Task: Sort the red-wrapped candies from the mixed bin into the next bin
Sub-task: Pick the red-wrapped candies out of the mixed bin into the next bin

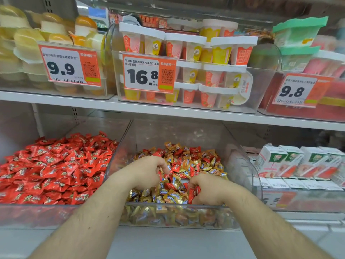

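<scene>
The clear mixed bin (240, 165) in the middle of the lower shelf holds gold-wrapped candies (173, 197) with red-wrapped candies (194, 151) scattered among them. Both hands are inside it. My left hand (147, 171) has its fingers curled down round red-wrapped candies at the pile's left. My right hand (207, 189), near the front right, grips several red-wrapped candies (193, 194) in its curled fingers. To the left stands the neighbouring bin (37, 214), filled with red-wrapped candies (56, 169).
A white shelf board (168, 109) runs just above the bins, carrying clear tubs of pudding cups with price tags. A bin with white cartons (298, 161) stands to the right. The mixed bin's clear front wall (177, 215) rises before my wrists.
</scene>
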Demonstrator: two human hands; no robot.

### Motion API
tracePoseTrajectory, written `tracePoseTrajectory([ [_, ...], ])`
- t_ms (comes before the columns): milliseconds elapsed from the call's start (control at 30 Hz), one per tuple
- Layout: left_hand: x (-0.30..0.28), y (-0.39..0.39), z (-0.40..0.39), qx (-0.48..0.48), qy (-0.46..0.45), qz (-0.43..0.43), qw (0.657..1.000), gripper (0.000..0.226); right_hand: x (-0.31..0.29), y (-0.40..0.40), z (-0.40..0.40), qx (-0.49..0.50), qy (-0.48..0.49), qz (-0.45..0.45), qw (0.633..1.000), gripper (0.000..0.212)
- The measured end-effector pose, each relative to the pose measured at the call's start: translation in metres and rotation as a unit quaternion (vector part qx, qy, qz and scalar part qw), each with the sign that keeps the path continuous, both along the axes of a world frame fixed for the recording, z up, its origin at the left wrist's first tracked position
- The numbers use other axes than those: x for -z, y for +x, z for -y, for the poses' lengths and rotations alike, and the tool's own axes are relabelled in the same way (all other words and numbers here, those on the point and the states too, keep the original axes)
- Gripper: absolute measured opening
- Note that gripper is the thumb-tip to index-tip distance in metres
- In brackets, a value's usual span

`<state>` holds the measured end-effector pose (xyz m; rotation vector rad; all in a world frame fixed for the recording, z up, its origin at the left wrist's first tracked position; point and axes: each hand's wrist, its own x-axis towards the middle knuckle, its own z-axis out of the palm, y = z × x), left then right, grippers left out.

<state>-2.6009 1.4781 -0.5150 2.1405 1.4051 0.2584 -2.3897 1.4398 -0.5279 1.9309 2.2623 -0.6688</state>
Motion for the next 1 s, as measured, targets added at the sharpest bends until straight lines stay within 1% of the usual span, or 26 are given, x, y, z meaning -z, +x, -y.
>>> tracePoseTrajectory([
  [33,-0.002,0.004,0.001,0.004,0.017,-0.043,0.999,0.043,0.0,0.004,0.002,0.014,0.015,-0.02,1.0,0.029],
  [100,-0.004,0.013,0.003,0.013,0.041,-0.114,0.993,0.055,-0.004,0.012,0.004,0.038,0.059,-0.092,0.993,0.023],
  [133,-0.003,0.017,0.003,0.02,0.048,-0.14,0.989,0.061,-0.009,0.014,0.005,0.065,0.082,-0.145,0.984,0.023],
  [167,-0.001,0.022,0.002,0.029,0.057,-0.162,0.985,0.066,-0.014,0.016,0.005,0.109,0.099,-0.217,0.965,0.026],
  [200,0.002,0.027,0.002,0.041,0.064,-0.184,0.98,0.068,-0.018,0.018,0.005,0.167,0.095,-0.317,0.929,0.028],
  [233,0.005,0.031,0.0,0.054,0.064,-0.202,0.976,0.066,-0.022,0.019,0.005,0.218,0.064,-0.433,0.872,0.026],
  [267,0.008,0.035,-0.002,0.066,0.055,-0.214,0.973,0.059,-0.026,0.02,0.006,0.258,0.015,-0.548,0.795,0.02],
  [300,0.009,0.037,-0.002,0.077,0.04,-0.223,0.971,0.051,-0.03,0.021,0.007,0.286,-0.041,-0.642,0.71,0.012],
  [333,0.011,0.038,-0.003,0.088,0.027,-0.23,0.969,0.044,-0.035,0.022,0.008,0.301,-0.086,-0.704,0.637,0.005],
  [367,0.012,0.038,-0.004,0.093,0.012,-0.232,0.968,0.039,-0.036,0.024,0.009,0.312,-0.113,-0.741,0.583,0.01],
  [400,0.013,0.038,-0.005,0.088,0.0,-0.225,0.97,0.034,-0.036,0.025,0.011,0.322,-0.126,-0.764,0.545,0.017],
  [467,0.013,0.038,-0.006,0.068,-0.009,-0.208,0.976,0.026,-0.034,0.028,0.009,0.336,-0.131,-0.793,0.491,0.028],
  [500,0.013,0.036,-0.007,0.062,-0.01,-0.202,0.977,0.023,-0.032,0.028,0.007,0.344,-0.136,-0.798,0.477,0.029],
  [533,0.011,0.033,-0.009,0.055,-0.011,-0.188,0.981,0.021,-0.033,0.025,0.006,0.349,-0.142,-0.796,0.475,0.027],
  [567,0.009,0.029,-0.011,0.043,-0.013,-0.163,0.986,0.019,-0.031,0.024,0.002,0.363,-0.142,-0.781,0.488,0.021],
  [600,0.005,0.024,-0.012,0.026,-0.011,-0.13,0.991,0.019,-0.03,0.022,-0.003,0.378,-0.141,-0.756,0.515,0.011],
  [633,0.0,0.02,-0.014,0.001,-0.006,-0.099,0.995,0.023,-0.028,0.02,-0.008,0.388,-0.134,-0.718,0.562,0.011],
  [667,-0.004,0.015,-0.017,-0.028,0.005,-0.077,0.997,0.028,-0.026,0.019,-0.015,0.393,-0.12,-0.655,0.634,0.018],
  [700,-0.007,0.012,-0.02,-0.057,0.019,-0.07,0.996,0.032,-0.023,0.016,-0.023,0.387,-0.088,-0.56,0.727,0.022],
  [733,-0.01,0.011,-0.023,-0.08,0.033,-0.072,0.994,0.033,-0.02,0.013,-0.032,0.371,-0.045,-0.443,0.815,0.027],
  [767,-0.011,0.011,-0.025,-0.096,0.042,-0.077,0.992,0.03,-0.015,0.011,-0.042,0.339,0.0,-0.32,0.885,0.032],
  [800,-0.01,0.012,-0.027,-0.104,0.047,-0.078,0.99,0.026,-0.01,0.007,-0.05,0.302,0.037,-0.209,0.929,0.036],
  [833,-0.009,0.014,-0.029,-0.105,0.05,-0.076,0.99,0.023,-0.005,0.004,-0.058,0.274,0.058,-0.123,0.952,0.038],
  [900,-0.007,0.02,-0.03,-0.098,0.053,-0.074,0.991,0.021,0.003,-0.006,-0.067,0.235,0.073,-0.006,0.969,0.036],
  [967,-0.003,0.025,-0.031,-0.088,0.049,-0.076,0.992,0.024,0.006,-0.016,-0.068,0.197,0.07,0.074,0.975,0.027],
  [1000,-0.001,0.027,-0.03,-0.086,0.048,-0.083,0.992,0.025,0.007,-0.02,-0.069,0.18,0.062,0.092,0.977,0.021],
])
